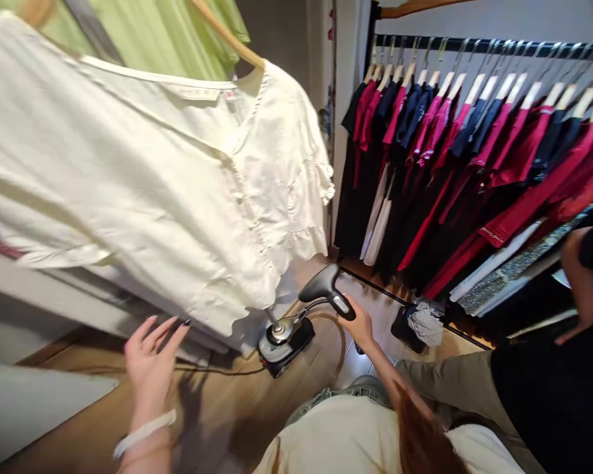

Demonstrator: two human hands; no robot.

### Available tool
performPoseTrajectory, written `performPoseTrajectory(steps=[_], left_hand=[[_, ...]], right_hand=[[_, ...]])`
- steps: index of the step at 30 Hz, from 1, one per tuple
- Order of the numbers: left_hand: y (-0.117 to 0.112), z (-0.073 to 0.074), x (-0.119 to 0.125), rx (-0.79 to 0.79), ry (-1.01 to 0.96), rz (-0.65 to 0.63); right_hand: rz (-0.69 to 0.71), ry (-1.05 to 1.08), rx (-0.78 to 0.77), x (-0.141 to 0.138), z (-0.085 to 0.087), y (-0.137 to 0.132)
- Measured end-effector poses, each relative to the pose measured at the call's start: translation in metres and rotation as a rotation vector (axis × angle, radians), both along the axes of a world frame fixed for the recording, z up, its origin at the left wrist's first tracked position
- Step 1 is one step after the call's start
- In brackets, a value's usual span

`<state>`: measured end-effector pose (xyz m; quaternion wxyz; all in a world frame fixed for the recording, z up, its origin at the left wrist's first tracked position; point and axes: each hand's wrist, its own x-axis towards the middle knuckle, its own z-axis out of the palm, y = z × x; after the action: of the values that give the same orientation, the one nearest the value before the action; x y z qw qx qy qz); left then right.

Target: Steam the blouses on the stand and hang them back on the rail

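A cream short-sleeved blouse [178, 178] with a ruffled hem hangs on a wooden hanger [227, 36] in front of me. My right hand [358, 324] is wrapped round the handle of a black garment steamer head [322, 284], just right of the blouse's lower edge and apart from it. Below the blouse's left side, my left hand [152, 352] is raised with fingers spread, holding nothing; a white band circles its wrist. On the floor between my hands stands the steamer base [282, 342], with a pole rising behind the blouse.
Red, pink and navy garments [469, 131] crowd a black rail [435, 43] on the right. Behind the blouse hangs a light green garment [158, 33]. Another person [548, 395] stands close at my right. Crumpled grey cloth [425, 322] lies near the rack's foot. A cable [222, 372] crosses the floor.
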<state>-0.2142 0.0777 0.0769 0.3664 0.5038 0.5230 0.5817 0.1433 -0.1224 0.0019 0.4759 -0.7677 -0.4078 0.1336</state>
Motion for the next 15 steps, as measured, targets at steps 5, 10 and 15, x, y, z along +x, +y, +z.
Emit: performPoseTrajectory(steps=[5,10,15], left_hand=[[0.014,-0.015,0.015,-0.056,-0.065,-0.062],[0.012,-0.004,0.047,-0.027,0.035,-0.130],[0.009,-0.001,0.042,0.048,0.145,0.021]], right_hand=[[-0.125,0.189,0.061,-0.011,-0.016,-0.003],[-0.180,0.303,0.084,-0.015,-0.017,-0.001],[-0.187,0.358,0.088,-0.024,-0.020,-0.003]])
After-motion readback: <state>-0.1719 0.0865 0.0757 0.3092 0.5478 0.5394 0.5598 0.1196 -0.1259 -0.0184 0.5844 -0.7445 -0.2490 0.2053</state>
